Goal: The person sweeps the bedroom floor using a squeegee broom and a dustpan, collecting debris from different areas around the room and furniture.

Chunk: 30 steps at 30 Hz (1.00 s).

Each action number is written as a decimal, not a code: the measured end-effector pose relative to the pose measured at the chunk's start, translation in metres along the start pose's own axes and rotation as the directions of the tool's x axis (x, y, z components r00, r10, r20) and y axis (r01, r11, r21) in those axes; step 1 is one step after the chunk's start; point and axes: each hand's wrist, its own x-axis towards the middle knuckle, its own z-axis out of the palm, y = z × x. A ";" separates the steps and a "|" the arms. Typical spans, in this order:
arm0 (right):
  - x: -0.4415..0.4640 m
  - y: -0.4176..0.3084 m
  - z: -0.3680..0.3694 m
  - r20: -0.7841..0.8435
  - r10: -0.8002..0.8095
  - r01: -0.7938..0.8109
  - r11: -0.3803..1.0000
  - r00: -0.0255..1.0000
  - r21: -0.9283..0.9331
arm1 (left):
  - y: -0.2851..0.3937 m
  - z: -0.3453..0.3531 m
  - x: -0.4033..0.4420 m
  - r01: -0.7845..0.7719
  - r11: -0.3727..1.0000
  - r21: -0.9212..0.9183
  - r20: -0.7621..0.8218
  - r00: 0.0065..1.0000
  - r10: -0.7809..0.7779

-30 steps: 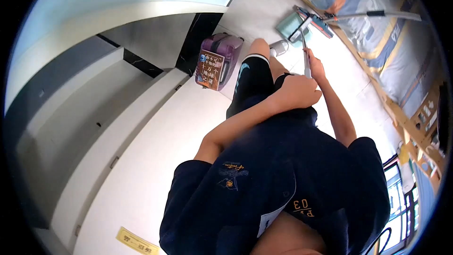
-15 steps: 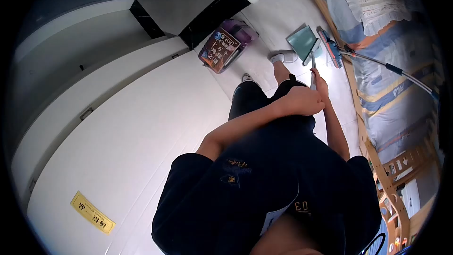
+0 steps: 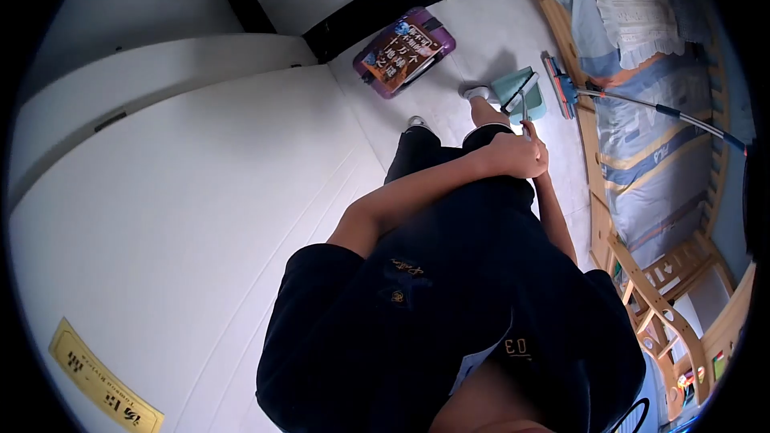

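My right hand [image 3: 536,143] is closed round a light-grey handle [image 3: 525,112], near the right side of my body. Against it lies my left hand [image 3: 520,155], its arm crossing in front of my waist and its fingers curled, gripping at the handle's upper end. Below, the handle meets a narrow, pale crossbar [image 3: 520,92] with dark ends. A pale teal dustpan [image 3: 534,107] shows on both sides of this bar, close to the floor beside my foot. Whether handle and dustpan are one piece, I cannot tell.
A purple suitcase [image 3: 439,36] lies ahead, a dark-covered book [image 3: 401,54] on top. To the right, a squeegee mop [image 3: 566,90] leans along the wooden bed [image 3: 561,28]. A large white panel [image 3: 200,192] with a yellow label [image 3: 104,377] fills the left.
The handle, crossbar and dustpan have turned, and the dustpan sits closer to my foot. My hands have shifted slightly left, still closed. The view has turned, moving the suitcase rightward in it.
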 end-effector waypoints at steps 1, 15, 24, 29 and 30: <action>-0.012 -0.012 0.009 -0.038 -0.006 0.005 1.000 0.999 -0.022 | -0.004 -0.002 -0.014 -0.026 1.000 0.013 -0.022 0.999 0.026; -0.015 -0.028 0.061 -0.207 0.012 0.058 0.943 0.978 0.327 | -0.070 -0.013 -0.068 -0.278 0.912 -0.302 -0.200 0.954 0.224; 0.032 -0.004 0.064 -0.322 0.052 0.076 0.924 0.945 0.374 | -0.197 -0.005 -0.129 0.432 0.748 -0.505 -0.205 0.781 -0.590; 0.030 0.001 0.039 -0.246 0.115 0.065 0.782 0.962 0.619 | -0.251 -0.004 -0.151 0.588 0.606 -0.537 -0.059 0.690 -0.721; 0.029 0.002 0.037 -0.218 0.141 0.035 0.761 0.966 0.648 | -0.250 -0.015 -0.151 0.578 0.547 -0.606 -0.087 0.635 -0.767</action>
